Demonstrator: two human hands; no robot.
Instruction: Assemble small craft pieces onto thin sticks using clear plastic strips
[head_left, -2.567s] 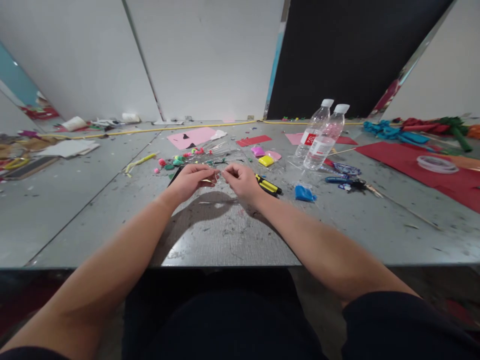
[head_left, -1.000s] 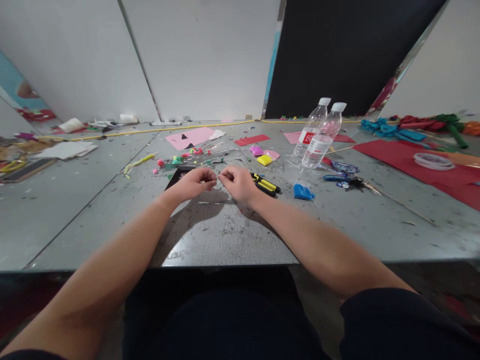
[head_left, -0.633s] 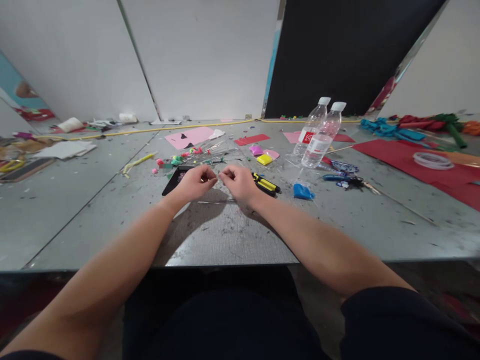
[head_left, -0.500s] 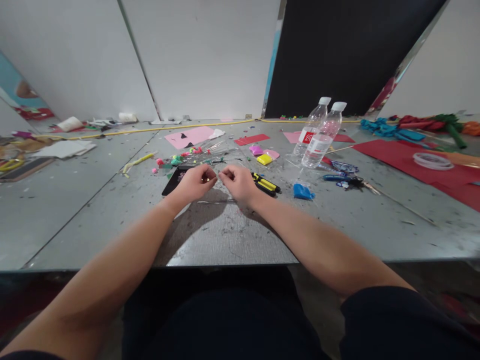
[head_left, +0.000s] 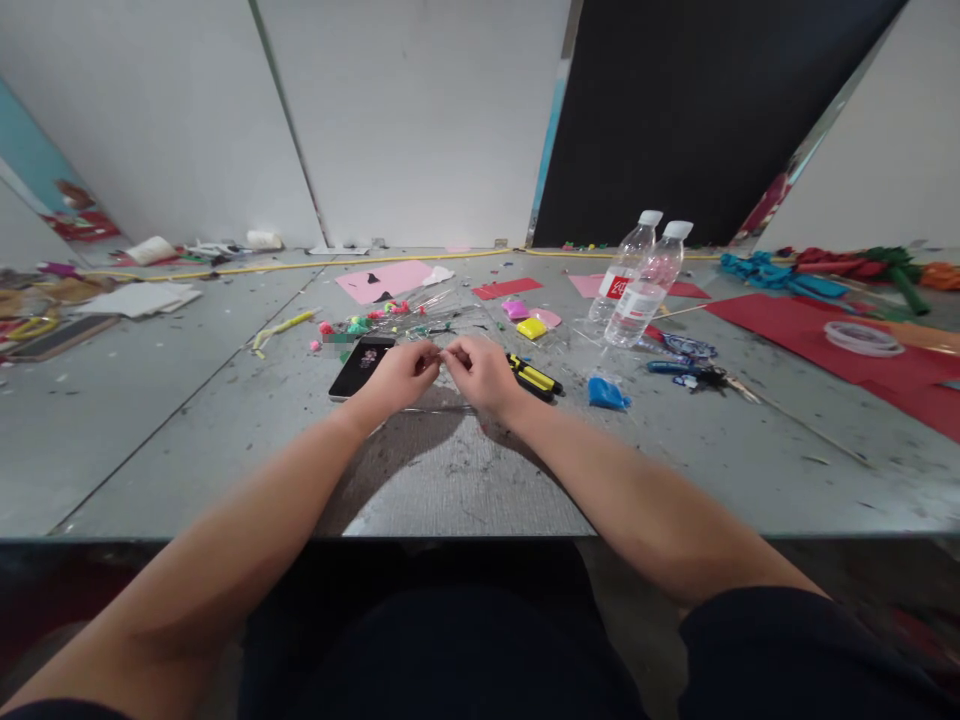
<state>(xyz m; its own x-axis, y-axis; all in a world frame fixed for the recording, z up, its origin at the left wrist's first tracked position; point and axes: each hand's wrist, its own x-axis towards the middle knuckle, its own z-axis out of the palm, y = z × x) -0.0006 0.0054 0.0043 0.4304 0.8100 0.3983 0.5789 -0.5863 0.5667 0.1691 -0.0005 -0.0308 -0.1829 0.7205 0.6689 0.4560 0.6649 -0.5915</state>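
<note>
Here, in the head view, the left hand (head_left: 399, 372) and right hand (head_left: 480, 370) met fingertip to fingertip above the worktop (head_left: 450, 470), each grip pinched shut on something small between them — too fine to make out. A phone (head_left: 361, 366) lay just beside the left hand; a yellow-and-black cutter (head_left: 534, 376) just beyond the right. Two water bottles (head_left: 637, 282) stood well apart.

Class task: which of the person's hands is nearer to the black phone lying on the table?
Left. The left hand is right beside the black phone, at its right edge. The right hand is farther right, beyond the left hand, next to the yellow-and-black tool.
</note>
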